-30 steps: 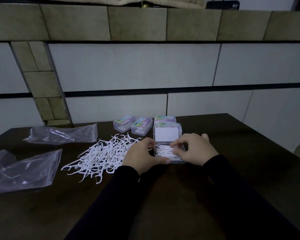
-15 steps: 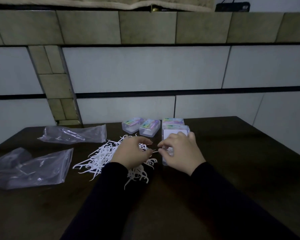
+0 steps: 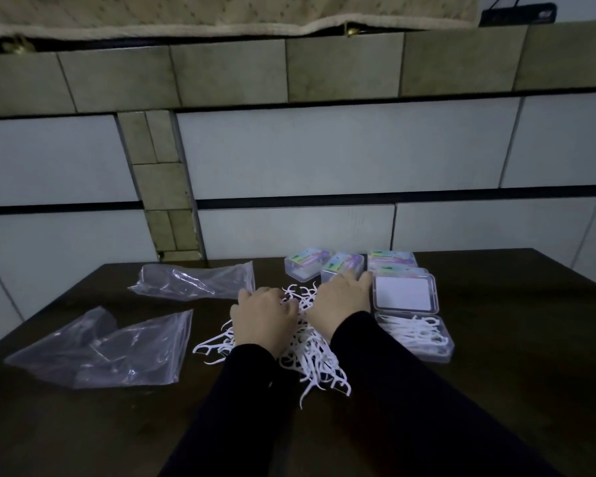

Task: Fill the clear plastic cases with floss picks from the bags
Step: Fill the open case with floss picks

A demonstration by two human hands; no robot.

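Against the tiled wall, on the dark desk [image 3: 496, 390], both hands, left hand [image 3: 264, 318] and right hand [image 3: 341, 301], rest on the floss picks [image 3: 310, 356] heap, each grip's hold hidden; best gather a small aligned bunch for the open case [image 3: 415, 333] just right.

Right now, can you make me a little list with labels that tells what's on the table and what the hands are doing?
Table: dark table
Loose picks: white floss pick pile, in the middle
Left hand: left hand resting on the pile, fingers hidden
Right hand: right hand on the pile, fingers hidden
Open case: open clear case, right of the pile, some picks inside
Shut cases: labelled cases at the back
Bags: two clear plastic bags, left side
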